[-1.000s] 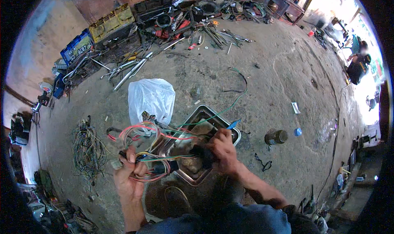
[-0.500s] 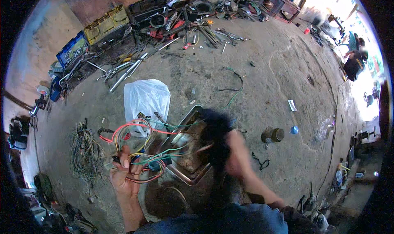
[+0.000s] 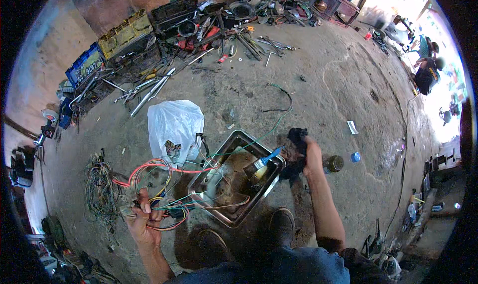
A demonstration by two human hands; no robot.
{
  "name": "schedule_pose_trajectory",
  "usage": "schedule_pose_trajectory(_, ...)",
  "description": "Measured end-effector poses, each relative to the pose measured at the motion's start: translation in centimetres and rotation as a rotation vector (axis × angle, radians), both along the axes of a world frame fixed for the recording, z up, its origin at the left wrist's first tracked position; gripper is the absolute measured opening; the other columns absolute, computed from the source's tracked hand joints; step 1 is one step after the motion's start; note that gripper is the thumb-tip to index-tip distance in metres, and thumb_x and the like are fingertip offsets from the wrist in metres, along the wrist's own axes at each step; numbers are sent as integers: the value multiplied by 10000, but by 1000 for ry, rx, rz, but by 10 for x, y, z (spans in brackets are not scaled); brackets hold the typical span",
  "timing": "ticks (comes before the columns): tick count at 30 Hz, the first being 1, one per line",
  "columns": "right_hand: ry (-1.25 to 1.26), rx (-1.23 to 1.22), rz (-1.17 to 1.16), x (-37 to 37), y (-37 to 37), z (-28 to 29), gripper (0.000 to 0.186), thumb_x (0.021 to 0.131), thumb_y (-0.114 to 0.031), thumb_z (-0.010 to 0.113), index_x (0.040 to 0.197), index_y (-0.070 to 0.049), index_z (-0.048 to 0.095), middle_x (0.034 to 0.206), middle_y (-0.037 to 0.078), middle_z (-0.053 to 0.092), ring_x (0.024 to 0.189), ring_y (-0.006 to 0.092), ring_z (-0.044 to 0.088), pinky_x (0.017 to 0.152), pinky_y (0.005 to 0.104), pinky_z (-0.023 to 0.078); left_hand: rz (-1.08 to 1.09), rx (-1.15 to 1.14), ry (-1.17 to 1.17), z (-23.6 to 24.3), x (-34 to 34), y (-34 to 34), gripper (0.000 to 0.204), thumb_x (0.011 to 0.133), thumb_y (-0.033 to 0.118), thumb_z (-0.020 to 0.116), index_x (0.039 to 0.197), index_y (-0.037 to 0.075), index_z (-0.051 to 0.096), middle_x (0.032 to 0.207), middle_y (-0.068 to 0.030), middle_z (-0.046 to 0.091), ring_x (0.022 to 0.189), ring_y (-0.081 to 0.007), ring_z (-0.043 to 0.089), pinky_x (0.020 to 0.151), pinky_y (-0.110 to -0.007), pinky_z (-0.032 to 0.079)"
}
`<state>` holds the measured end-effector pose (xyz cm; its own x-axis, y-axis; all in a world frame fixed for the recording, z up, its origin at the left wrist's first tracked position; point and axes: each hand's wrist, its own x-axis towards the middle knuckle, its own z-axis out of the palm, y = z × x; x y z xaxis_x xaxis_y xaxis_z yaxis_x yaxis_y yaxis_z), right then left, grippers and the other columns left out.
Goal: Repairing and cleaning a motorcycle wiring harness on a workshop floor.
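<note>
My left hand (image 3: 144, 221) is closed around a wiring harness (image 3: 154, 165), a bundle of red, green, yellow and brown wires. Its loose ends reach right, over a metal tray (image 3: 259, 196) on the floor. Inside the tray is some murky liquid, and a paintbrush (image 3: 269, 157) with a blue handle leans on the right rim. Right of the tray, my right hand (image 3: 312, 157) grips a black cloth (image 3: 297, 137) that hangs down toward the floor. A white plastic bag (image 3: 175, 122) stands behind the harness with wires inside.
A tangled wire bundle (image 3: 102, 189) lies at left. Beyond my right hand are a dark jar (image 3: 334, 163) and a blue cap (image 3: 355, 157). A green wire (image 3: 286, 112) trails behind the tray. Tools, a yellow case (image 3: 125, 33) and metal bars (image 3: 154, 92) line the back wall.
My right hand has moved right with the black cloth, off the wires and away from over the tray, uncovering the paintbrush. The left hand, still holding the harness, has shifted slightly left.
</note>
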<state>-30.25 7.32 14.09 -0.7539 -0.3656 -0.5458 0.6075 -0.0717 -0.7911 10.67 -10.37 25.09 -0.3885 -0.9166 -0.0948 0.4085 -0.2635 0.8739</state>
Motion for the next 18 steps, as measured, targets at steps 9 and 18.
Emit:
schedule_pose_trajectory(9,735,890,639,-29,66,-9,380,862,-202,576,1212,-54,605,1042,273,688,990,390,685,857,440,525,109,-189,-77,11,14,-8,328,935,130,677,1243,77,578,1201,-70,669,630,-89,487,542,-262,404)
schedule_pose_trajectory(18,1003,1144,897,-51,72,-82,271,845,-238,620,994,-40,731,999,255,694,955,422,670,830,491,546,46,-266,-122,11,17,-17,471,940,283,702,1306,25,556,1273,-84,651,545,-74,369,522,-243,345)
